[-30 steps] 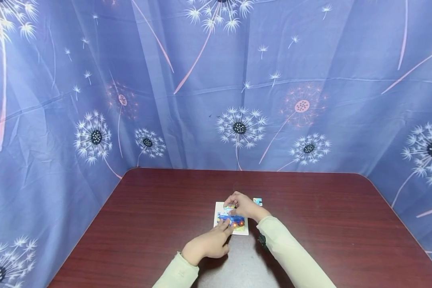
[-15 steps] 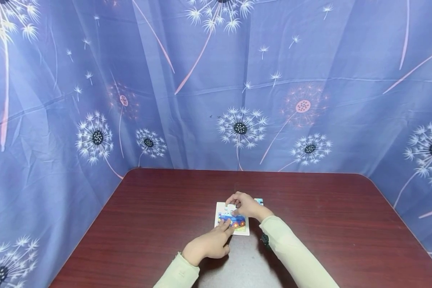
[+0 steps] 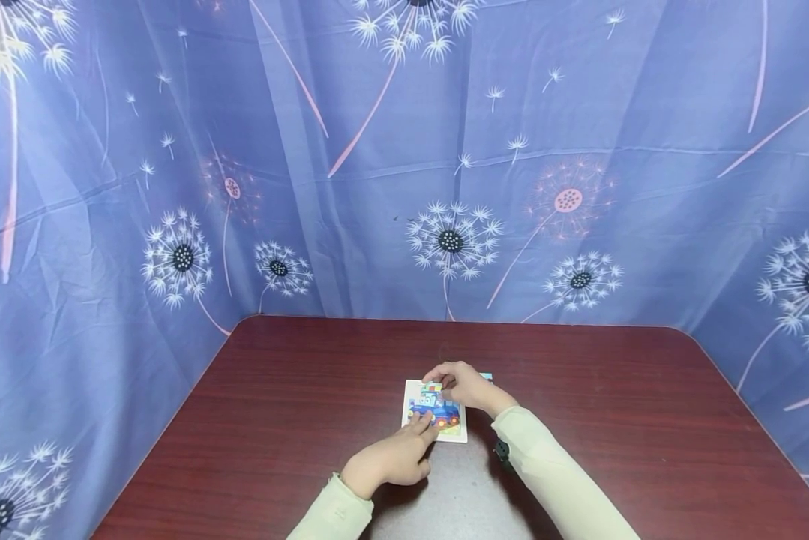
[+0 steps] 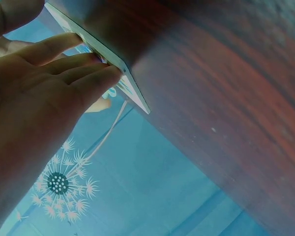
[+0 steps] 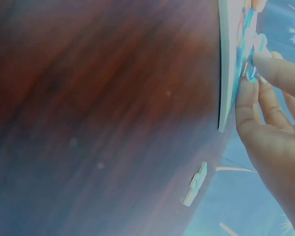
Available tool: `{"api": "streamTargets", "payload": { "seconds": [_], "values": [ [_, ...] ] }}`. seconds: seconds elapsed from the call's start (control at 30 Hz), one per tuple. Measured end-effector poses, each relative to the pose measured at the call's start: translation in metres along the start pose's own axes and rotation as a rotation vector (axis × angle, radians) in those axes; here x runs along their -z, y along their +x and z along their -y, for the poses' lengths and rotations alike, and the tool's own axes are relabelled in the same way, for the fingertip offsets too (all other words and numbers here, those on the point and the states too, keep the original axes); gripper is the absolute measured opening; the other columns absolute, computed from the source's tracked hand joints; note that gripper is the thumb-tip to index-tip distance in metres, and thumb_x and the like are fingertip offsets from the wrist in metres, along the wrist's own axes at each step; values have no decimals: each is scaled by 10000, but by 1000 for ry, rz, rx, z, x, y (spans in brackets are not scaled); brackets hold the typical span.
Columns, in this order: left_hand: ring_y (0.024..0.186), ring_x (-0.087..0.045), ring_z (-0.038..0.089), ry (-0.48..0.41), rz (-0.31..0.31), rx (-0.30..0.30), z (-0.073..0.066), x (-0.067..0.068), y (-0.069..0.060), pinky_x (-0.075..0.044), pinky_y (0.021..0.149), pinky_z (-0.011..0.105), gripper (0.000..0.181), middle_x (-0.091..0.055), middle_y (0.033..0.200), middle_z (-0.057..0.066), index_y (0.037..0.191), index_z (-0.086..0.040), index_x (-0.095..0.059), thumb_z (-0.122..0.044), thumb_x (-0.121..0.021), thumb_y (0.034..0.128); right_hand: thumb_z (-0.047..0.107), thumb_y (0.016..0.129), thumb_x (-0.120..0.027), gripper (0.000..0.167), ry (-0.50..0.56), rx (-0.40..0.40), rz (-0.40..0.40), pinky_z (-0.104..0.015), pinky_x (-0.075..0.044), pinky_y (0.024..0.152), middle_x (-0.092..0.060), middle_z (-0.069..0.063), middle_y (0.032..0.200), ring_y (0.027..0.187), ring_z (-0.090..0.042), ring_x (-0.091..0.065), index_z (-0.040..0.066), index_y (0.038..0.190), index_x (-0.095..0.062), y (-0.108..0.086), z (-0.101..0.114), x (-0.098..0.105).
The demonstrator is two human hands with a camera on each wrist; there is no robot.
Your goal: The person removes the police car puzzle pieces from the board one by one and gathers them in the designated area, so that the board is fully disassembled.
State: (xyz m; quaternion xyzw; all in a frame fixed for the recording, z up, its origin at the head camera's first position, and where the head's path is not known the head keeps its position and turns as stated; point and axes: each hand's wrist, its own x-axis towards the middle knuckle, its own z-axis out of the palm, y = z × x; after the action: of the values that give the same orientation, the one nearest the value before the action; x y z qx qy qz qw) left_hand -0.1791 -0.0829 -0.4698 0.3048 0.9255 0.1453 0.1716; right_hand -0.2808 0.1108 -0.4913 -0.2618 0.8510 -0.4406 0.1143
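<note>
A white-framed puzzle board [image 3: 411, 386] with a blue cartoon vehicle picture lies on the table. My left hand [image 3: 394, 454] rests its extended fingertips on the board's lower left part; the left wrist view shows the same hand [image 4: 44, 83] against the board [image 4: 137, 98]. Over the board's upper right is my right hand [image 3: 470, 386]. In the right wrist view the right hand [image 5: 273, 108] pinches a small blue piece [image 5: 251, 73] between thumb and fingers, at the board's surface [image 5: 225, 98]. Its outline is mostly covered by the fingers.
A loose puzzle piece [image 3: 486, 376] lies right of the board, partly behind the right hand; the right wrist view shows this piece [image 5: 195, 184] flat on the table. The dark red table [image 3: 296, 390] ends at a blue dandelion-print curtain [image 3: 377, 247].
My right hand has shifted slightly right, uncovering the vehicle's eyes and a coloured part at the picture's top, and hiding more of the loose piece. The left hand stays nearly still.
</note>
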Motion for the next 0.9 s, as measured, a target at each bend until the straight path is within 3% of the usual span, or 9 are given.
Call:
{"api": "streamTargets", "payload": {
  "seconds": [0.3,0.9],
  "values": [
    [1557,-308,450,-7,-2,3,-1,1,0,-287,1279,427,645,-348,1665,278,1543,57,-492,-87,-653,935,-159,926,-652,229,43,60,-33,-320,-583,796,-701,-148,982,896,-214,-680,-58,1110,-742,-1,-3,2],
    [1553,-321,443,-13,-2,5,0,-1,0,-299,1274,428,629,-368,1657,274,1520,57,-523,-87,-665,925,-133,938,-642,190,78,61,-127,-284,-560,762,-723,-154,957,857,-175,-657,-84,1096,-736,-5,-9,22]
  ]
}}
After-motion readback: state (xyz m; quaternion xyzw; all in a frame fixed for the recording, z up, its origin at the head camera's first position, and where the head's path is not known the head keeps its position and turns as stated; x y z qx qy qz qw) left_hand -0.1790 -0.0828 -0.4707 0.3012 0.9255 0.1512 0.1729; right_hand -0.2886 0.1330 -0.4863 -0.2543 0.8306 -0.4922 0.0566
